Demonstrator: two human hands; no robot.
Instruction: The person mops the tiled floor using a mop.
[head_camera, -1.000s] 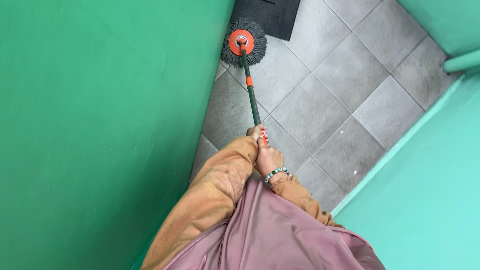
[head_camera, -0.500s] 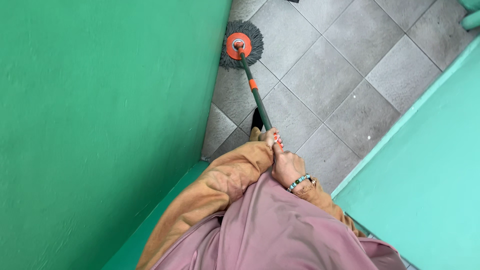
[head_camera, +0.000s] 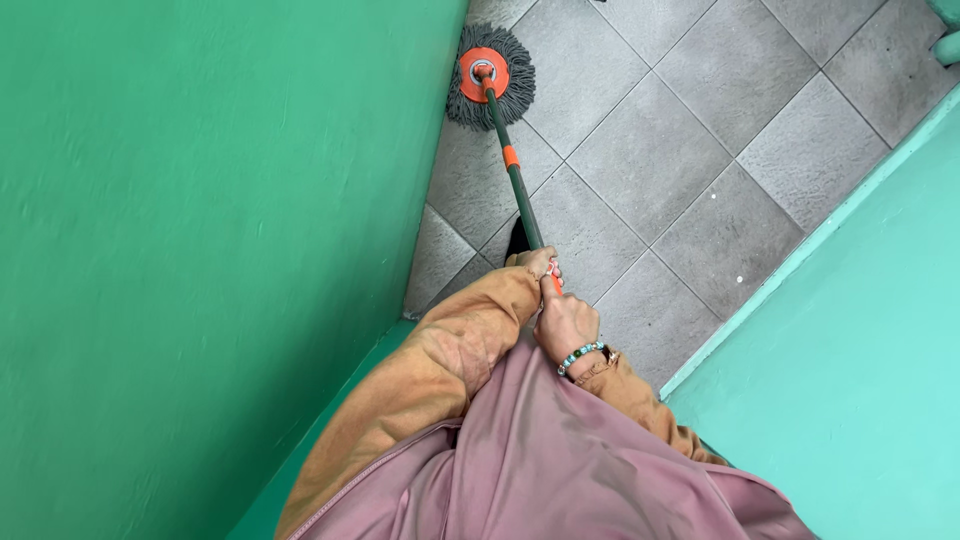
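A green-handled round string mop with an orange hub (head_camera: 490, 75) is gripped by both the left hand (head_camera: 532, 264) and right hand (head_camera: 566, 322); its head is pressed on the grey tiled floor (head_camera: 690, 150) beside the green wall (head_camera: 200, 220).

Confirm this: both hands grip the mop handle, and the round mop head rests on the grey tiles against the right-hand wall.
Not quite. The head view shows the mop head against the left-hand green wall. Both the left hand and right hand do grip the mop handle, on grey tiles.

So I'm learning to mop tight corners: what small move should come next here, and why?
Probably draw the mop head back along the green wall. It sits against the wall's base, and both hands, left hand and right hand, grip the handle.
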